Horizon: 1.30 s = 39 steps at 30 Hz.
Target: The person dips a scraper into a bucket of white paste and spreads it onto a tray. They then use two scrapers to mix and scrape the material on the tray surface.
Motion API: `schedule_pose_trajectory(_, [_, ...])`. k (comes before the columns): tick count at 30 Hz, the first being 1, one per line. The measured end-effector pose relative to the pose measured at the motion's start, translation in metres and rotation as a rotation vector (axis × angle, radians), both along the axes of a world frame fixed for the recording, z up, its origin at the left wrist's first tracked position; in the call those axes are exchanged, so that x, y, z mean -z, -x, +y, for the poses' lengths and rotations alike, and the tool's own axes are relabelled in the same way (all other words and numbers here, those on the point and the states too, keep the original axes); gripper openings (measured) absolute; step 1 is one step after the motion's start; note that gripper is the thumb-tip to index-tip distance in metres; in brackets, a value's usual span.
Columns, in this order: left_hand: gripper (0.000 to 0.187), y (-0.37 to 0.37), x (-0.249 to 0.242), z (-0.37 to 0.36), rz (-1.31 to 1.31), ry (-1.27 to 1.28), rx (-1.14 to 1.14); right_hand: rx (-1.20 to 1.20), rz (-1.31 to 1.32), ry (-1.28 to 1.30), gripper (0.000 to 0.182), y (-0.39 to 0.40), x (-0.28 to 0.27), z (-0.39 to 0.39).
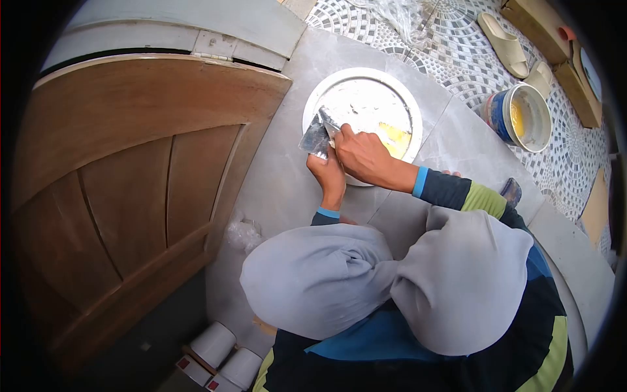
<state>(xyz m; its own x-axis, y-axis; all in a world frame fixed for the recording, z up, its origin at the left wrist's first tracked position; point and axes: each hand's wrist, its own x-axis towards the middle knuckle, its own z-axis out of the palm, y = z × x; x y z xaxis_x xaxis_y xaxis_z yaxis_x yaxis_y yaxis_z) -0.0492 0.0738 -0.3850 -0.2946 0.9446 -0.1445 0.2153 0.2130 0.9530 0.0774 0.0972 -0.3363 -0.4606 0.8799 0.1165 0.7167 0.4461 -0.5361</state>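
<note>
A round white tray (409, 97) lies on the grey tiles, with white paste spread over it and a yellow patch (394, 138) at its right side. Over the tray's left edge, my left hand (328, 175) is closed round the lower part of a wide metal scraper (315, 138). My right hand (366, 153) is closed on a second, narrower blade (330, 123), which touches the wide one. Some paste shows between the two blades. The handles are mostly hidden by my fingers.
A brown wooden door (130, 150) stands at the left. To the right are a bucket (535, 117) with yellow stuff inside, beige slippers (504, 46) and a cardboard box (535, 29). Clear plastic (243, 235) lies beside the door; white containers (213, 344) stand at the bottom.
</note>
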Motion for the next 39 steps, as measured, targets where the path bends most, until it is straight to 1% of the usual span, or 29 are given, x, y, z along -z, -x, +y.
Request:
schedule_pose_trajectory(1, [0.019,-0.007,-0.008,-0.003,-0.008,0.008,0.008,0.009,0.053,0.039,0.02,-0.003,0.003,0.005])
schedule_pose_trajectory(2, [0.015,-0.016,-0.016,-0.001,-0.026,-0.067,-0.018,0.012,0.045,0.022,0.021,-0.003,0.003,0.001])
schedule_pose_trajectory(3, [0.014,-0.023,-0.022,0.004,-0.044,-0.144,-0.052,0.086,0.047,-0.019,0.02,-0.002,-0.004,-0.004])
schedule_pose_trajectory(4, [0.017,-0.02,-0.024,0.002,-0.008,-0.018,-0.024,0.07,0.058,0.005,0.02,-0.007,0.001,0.002])
schedule_pose_trajectory(5, [0.017,-0.02,-0.019,-0.008,-0.007,0.006,-0.034,0.047,0.075,0.04,0.02,-0.011,0.006,0.003])
schedule_pose_trajectory(7, [0.021,-0.02,-0.004,-0.005,-0.286,0.03,-0.156,0.02,0.042,0.049,0.019,-0.012,0.011,0.003])
schedule_pose_trajectory(9, [0.022,-0.018,0.009,-0.011,-0.338,0.067,-0.168,-0.025,0.012,0.064,0.018,-0.009,0.017,-0.002])
schedule_pose_trajectory(11, [0.021,-0.015,0.024,-0.015,-0.626,0.223,-0.358,-0.087,-0.095,0.075,0.017,-0.002,0.02,-0.012])
schedule_pose_trajectory(12, [0.022,-0.013,0.026,-0.017,-0.566,0.344,-0.371,-0.096,-0.088,0.072,0.017,0.005,0.026,-0.014])
schedule_pose_trajectory(13, [0.022,-0.013,0.028,-0.019,-0.564,0.336,-0.38,-0.117,-0.128,0.054,0.017,0.012,0.033,-0.015])
schedule_pose_trajectory(15, [0.022,-0.014,0.031,-0.026,-0.678,0.327,-0.395,-0.152,-0.169,0.04,0.017,0.016,0.04,-0.018])
schedule_pose_trajectory(16, [0.022,-0.014,0.032,-0.029,-0.678,0.327,-0.408,-0.105,-0.175,0.038,0.017,0.018,0.041,-0.02])
schedule_pose_trajectory(17, [0.023,-0.012,0.032,-0.032,-0.604,0.326,-0.363,-0.057,-0.18,0.038,0.018,0.019,0.041,-0.022])
schedule_pose_trajectory(19, [0.024,-0.009,0.027,-0.031,-0.457,0.319,-0.271,-0.08,-0.173,-0.009,0.018,0.02,0.04,-0.025])
schedule_pose_trajectory(21, [0.024,-0.007,0.034,-0.035,-0.442,0.33,-0.312,-0.095,-0.169,-0.049,0.018,0.024,0.042,-0.025])
schedule_pose_trajectory(23, [0.024,0.0,0.049,-0.044,-0.424,0.298,-0.255,-0.186,-0.351,-0.112,0.019,0.028,0.047,-0.029])
schedule_pose_trajectory(24, [0.024,0.003,0.056,-0.047,-0.423,0.306,-0.256,-0.187,-0.351,-0.103,0.019,0.03,0.047,-0.028])
schedule_pose_trajectory(26, [0.024,0.01,0.07,-0.054,-0.556,0.279,-0.275,-0.273,-0.504,-0.211,0.018,0.036,0.049,-0.025])
schedule_pose_trajectory(27, [0.024,0.012,0.072,-0.056,-0.558,0.284,-0.283,-0.28,-0.504,-0.206,0.018,0.04,0.05,-0.022])
schedule_pose_trajectory(29, [0.026,0.012,0.077,-0.053,-0.843,0.277,-0.41,-0.492,-0.65,-0.134,0.017,0.045,0.05,-0.01])
schedule_pose_trajectory(30, [0.026,0.012,0.074,-0.054,-0.847,0.275,-0.41,-0.54,-0.691,-0.102,0.016,0.045,0.042,-0.009])
schedule_pose_trajectory(32, [0.028,0.017,0.066,-0.054,-0.482,0.383,-0.182,-0.524,-0.672,-0.138,0.017,0.048,0.047,-0.015])
schedule_pose_trajectory(33, [0.028,0.018,0.066,-0.054,-0.481,0.397,-0.183,-0.518,-0.646,-0.158,0.019,0.05,0.046,-0.022])
schedule_pose_trajectory(34, [0.028,0.016,0.067,-0.053,-0.618,0.397,-0.291,-0.492,-0.629,-0.127,0.02,0.048,0.052,-0.012])
schedule_pose_trajectory(35, [0.028,0.013,0.068,-0.05,-0.762,0.378,-0.405,-0.528,-0.626,-0.099,0.02,0.048,0.046,-0.004])
schedule_pose_trajectory(36, [0.026,0.011,0.067,-0.044,-0.861,0.355,-0.496,-0.528,-0.628,-0.133,0.019,0.049,0.049,-0.009])
schedule_pose_trajectory(37, [0.026,0.009,0.066,-0.04,-0.87,0.344,-0.491,-0.518,-0.631,-0.164,0.018,0.049,0.053,-0.013])
schedule_pose_trajectory(38, [0.028,0.006,0.056,-0.037,-0.752,0.346,-0.421,-0.513,-0.637,-0.168,0.018,0.049,0.055,-0.006])
schedule_pose_trajectory(39, [0.029,0.007,0.056,-0.044,-0.628,0.363,-0.355,-0.502,-0.637,-0.106,0.018,0.049,0.055,-0.004])
